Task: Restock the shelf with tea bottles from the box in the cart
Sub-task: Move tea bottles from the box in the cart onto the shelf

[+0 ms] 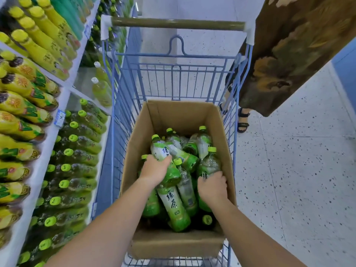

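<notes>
An open cardboard box (179, 116) sits in a blue wire cart (173, 78) and holds several green tea bottles with lime caps, lying jumbled. My left hand (154, 169) is closed around the middle of one tea bottle (160, 149) that points up and away. My right hand (212, 186) grips the lower body of another tea bottle (209, 164) at the box's right side. A further bottle (174, 205) lies between my wrists. The shelf (48, 135) on the left carries rows of matching green-capped bottles (73, 153).
Yellow-labelled bottles (21, 101) fill the upper shelf rows at far left. The cart handle (173, 23) lies across the top. A person in a brown patterned dress (289, 54) and black sandals stands close to the cart's right side on the speckled floor (289, 180).
</notes>
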